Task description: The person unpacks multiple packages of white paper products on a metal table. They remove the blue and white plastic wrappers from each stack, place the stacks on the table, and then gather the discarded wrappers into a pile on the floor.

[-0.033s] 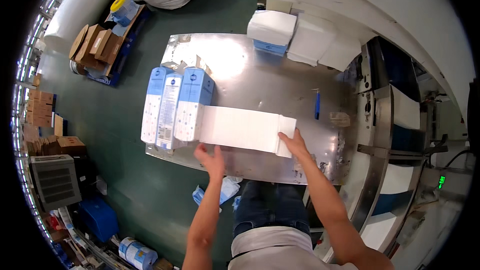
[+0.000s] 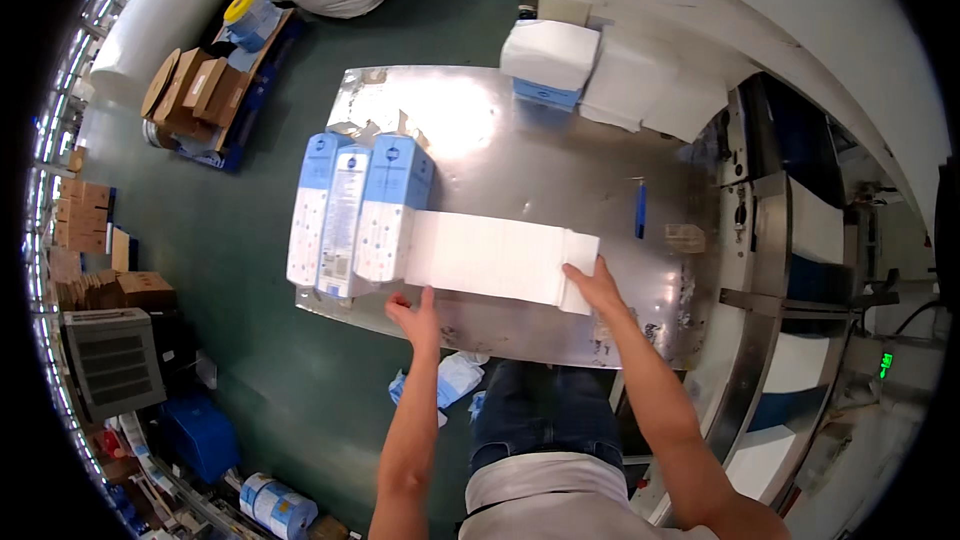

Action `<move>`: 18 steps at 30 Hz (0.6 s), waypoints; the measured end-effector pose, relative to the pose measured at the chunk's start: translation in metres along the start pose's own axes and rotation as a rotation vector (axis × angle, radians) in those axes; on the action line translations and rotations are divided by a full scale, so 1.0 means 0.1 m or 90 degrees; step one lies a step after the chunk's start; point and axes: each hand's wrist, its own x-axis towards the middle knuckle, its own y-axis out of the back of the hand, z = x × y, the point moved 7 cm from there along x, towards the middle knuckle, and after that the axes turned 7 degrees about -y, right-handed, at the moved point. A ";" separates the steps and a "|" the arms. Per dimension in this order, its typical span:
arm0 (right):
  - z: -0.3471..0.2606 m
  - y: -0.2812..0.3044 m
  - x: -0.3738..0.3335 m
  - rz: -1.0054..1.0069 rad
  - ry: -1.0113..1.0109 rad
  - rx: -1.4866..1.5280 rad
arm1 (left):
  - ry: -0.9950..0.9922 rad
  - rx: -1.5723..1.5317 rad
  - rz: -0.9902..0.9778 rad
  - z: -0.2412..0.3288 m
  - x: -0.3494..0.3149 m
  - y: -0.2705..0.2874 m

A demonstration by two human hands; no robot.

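A long white stack of folded paper (image 2: 495, 258) lies across a shiny metal table (image 2: 520, 155). Its left end sits inside the mouth of a blue-and-white pack (image 2: 393, 208). Two more blue-and-white packs (image 2: 328, 215) lie side by side to the left of that one. My right hand (image 2: 592, 285) rests flat against the stack's right end, fingers apart. My left hand (image 2: 415, 312) touches the stack's near side by the pack's mouth, fingers spread, gripping nothing.
White paper stacks (image 2: 650, 90) and a white-and-blue bundle (image 2: 550, 55) stand at the table's far end. A small blue object (image 2: 640, 210) lies near a machine (image 2: 790, 230) on the right. Cardboard boxes (image 2: 195, 90) sit on the floor at left, and crumpled wrappers (image 2: 450, 380) lie by my legs.
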 end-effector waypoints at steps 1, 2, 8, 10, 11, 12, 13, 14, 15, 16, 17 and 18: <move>0.05 -0.03 0.06 -0.030 0.002 0.038 | 0.031 -0.097 -0.070 -0.28 0.16 -0.11; -0.02 -0.10 0.04 -0.049 0.004 0.051 | 0.062 -0.191 -0.135 -0.54 0.33 -0.20; -0.13 -0.07 0.08 -0.078 0.082 0.044 | 0.089 -0.346 -0.226 -0.22 0.35 -0.51; -0.07 -0.02 0.17 -0.117 0.119 0.041 | 0.130 -0.272 -0.298 -0.19 0.25 -0.52; -0.05 0.03 0.22 -0.121 0.120 0.033 | 0.148 -0.233 -0.330 -0.19 0.22 -0.49; -0.02 0.06 0.25 -0.127 0.121 0.026 | 0.144 -0.211 -0.373 -0.18 0.18 -0.48; 0.00 0.12 0.28 -0.132 0.122 0.020 | 0.103 -0.168 -0.408 -0.15 0.20 -0.51; 0.01 0.17 0.28 -0.138 0.125 -0.003 | 0.065 -0.123 -0.440 -0.12 0.21 -0.50; 0.00 0.24 0.30 -0.144 0.128 -0.027 | 0.027 -0.079 -0.472 -0.07 0.21 -0.51; 0.00 0.30 0.31 -0.150 0.131 -0.051 | 0.013 -0.050 -0.485 -0.04 0.26 -0.54; 0.03 0.35 0.31 -0.149 0.133 -0.039 | -0.016 -0.046 -0.473 0.13 0.28 -0.55; 0.04 0.37 0.32 -0.151 0.137 -0.027 | -0.045 -0.041 -0.457 0.28 0.32 -0.56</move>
